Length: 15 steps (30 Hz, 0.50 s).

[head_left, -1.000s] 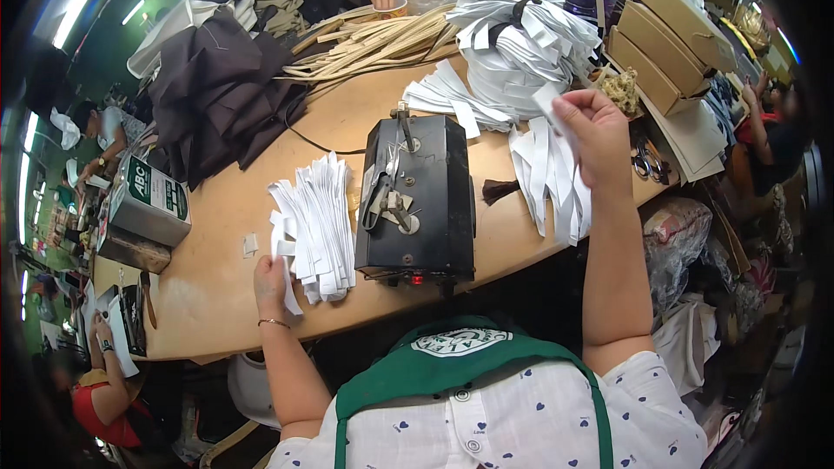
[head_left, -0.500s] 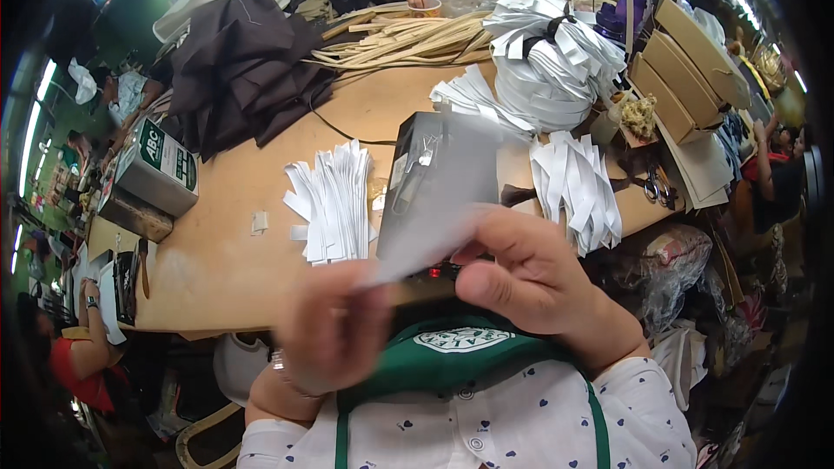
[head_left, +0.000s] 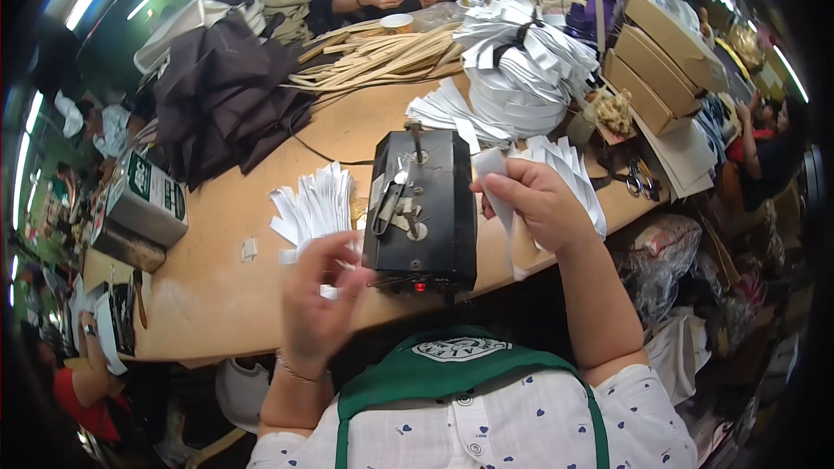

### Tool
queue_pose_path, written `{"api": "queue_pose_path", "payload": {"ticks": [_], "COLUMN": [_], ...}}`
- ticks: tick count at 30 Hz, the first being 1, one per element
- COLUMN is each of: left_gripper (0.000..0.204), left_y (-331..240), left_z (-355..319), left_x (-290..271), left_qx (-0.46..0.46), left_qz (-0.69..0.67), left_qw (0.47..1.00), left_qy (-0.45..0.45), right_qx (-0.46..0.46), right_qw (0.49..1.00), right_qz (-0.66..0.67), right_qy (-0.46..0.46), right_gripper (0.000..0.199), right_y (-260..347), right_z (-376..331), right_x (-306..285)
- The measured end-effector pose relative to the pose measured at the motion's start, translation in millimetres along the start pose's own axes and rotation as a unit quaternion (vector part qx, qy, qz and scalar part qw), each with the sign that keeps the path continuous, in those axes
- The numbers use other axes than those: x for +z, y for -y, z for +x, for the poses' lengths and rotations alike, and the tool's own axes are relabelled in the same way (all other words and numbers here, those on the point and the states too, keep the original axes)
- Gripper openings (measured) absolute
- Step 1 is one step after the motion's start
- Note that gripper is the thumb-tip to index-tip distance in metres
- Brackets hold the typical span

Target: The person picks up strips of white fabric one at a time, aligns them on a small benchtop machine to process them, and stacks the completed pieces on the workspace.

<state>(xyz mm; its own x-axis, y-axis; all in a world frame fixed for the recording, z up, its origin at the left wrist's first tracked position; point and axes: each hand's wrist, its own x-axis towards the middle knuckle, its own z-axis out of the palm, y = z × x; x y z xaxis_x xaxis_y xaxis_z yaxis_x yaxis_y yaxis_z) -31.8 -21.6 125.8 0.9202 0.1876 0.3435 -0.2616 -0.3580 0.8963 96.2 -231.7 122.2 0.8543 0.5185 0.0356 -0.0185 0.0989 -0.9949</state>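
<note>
A white fabric strip (head_left: 497, 175) is pinched between the thumb and fingers of my right hand (head_left: 540, 202), its tail hanging over the table edge. This hand is just right of a black box-shaped machine (head_left: 434, 234) with metal fittings on top and a lit red switch in front. My left hand (head_left: 323, 295), slightly blurred, has its fingers apart by the machine's front left corner. Behind it lies a stack of white strips (head_left: 317, 204), partly covered by the fingers. Another pile of white strips (head_left: 569, 178) lies to the right, partly hidden by my right hand.
Large coiled bundles of white strips (head_left: 526, 78), pale cords (head_left: 373, 56) and dark cloth (head_left: 221, 91) crowd the far side. A metal can (head_left: 152, 200) stands left; scissors (head_left: 641, 182) and cardboard boxes (head_left: 651, 78) lie right. A co-worker's hands (head_left: 391, 0) are across the table.
My hands have parted. The right one has carried the white strip away from me to the machine's right side, while the left has let go. The machine's top is uncovered.
</note>
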Motion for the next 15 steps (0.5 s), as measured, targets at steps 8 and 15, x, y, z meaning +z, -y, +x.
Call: {"api": "queue_pose_path", "payload": {"ticks": [8, 15], "left_gripper": [0.029, 0.028], "left_y": [165.0, 188.6], "left_z": [-52.2, -69.0], "left_x": [-94.8, -84.6], "left_qx": [-0.097, -0.078], "left_qz": [0.352, 0.35], "left_qw": [0.905, 0.895], "left_qy": [-0.22, -0.264], "right_qx": [0.019, 0.037], "right_qw": [0.983, 0.963], "right_qz": [0.18, 0.262], "right_qy": [0.003, 0.052], "right_gripper": [0.015, 0.012], "right_y": [-13.6, -19.4], "right_z": [36.4, 54.3], "right_x": [0.1, 13.5]}}
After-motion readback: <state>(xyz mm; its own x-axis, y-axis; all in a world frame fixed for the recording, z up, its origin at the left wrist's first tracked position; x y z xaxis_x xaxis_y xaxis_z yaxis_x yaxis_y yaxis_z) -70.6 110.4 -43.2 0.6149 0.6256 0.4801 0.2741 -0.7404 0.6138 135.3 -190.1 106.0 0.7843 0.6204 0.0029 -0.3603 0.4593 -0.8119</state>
